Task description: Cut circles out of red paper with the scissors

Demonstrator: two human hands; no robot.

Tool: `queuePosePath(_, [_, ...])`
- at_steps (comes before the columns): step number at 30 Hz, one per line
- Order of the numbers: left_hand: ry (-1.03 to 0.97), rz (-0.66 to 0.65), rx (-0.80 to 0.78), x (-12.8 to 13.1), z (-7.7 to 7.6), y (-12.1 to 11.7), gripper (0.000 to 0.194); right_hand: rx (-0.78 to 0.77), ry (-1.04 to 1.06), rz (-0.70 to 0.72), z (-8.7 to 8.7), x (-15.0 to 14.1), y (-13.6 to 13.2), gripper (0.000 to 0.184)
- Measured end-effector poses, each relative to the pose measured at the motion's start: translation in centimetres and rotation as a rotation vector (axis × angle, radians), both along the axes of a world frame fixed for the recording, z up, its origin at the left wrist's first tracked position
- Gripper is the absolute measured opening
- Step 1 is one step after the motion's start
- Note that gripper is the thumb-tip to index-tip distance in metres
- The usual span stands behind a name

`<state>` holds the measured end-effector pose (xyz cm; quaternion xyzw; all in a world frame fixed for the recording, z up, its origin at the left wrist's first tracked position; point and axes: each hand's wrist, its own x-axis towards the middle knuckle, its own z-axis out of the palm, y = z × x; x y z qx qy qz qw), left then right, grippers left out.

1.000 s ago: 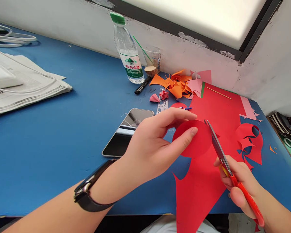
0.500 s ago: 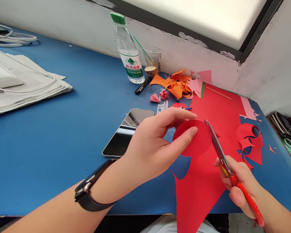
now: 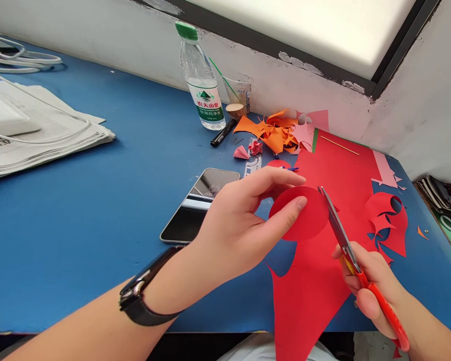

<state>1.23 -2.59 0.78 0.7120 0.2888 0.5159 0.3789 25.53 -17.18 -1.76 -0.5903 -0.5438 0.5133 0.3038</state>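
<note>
One red disc [image 3: 311,220] | left hand [image 3: 236,225]: pinching it under thumb | right hand [image 3: 385,280]: gripping scissors [image 3: 346,247]

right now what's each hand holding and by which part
Left hand: red paper disc, by its left side, thumb across its face. Right hand: scissors, by the red handles.

View shifted slightly, bottle [image 3: 206,103], phone [image 3: 191,210] and black watch [image 3: 141,291] a touch farther right in frame than before

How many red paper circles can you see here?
2: one red circle in the left hand, and a second, seemingly round red piece lying beyond that hand, which partly hides it. Others may be hidden.
</note>
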Motion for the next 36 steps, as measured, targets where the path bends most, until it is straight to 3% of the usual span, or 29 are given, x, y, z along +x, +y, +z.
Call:
queuePosePath(6, [-0.011,0.002,-0.016,0.0,0.0,-0.2,0.017,0.101,0.056,0.030,-0.7,0.1,0.1,0.079])
queuePosePath(17, [-0.006,0.012,0.009,0.0,-0.1,-0.1,0.015,0.155,0.077,0.054,-1.0,0.1,0.3,0.075])
queuePosePath(29, [-0.014,0.009,0.006,0.1,0.0,-0.1,0.016,0.016,0.029,0.018,-1.2,0.3,0.0,0.084])
queuePosePath(36, [-0.013,0.021,0.015,0.0,0.0,0.1,0.015,0.081,0.023,0.046,-1.1,0.3,0.3,0.080])
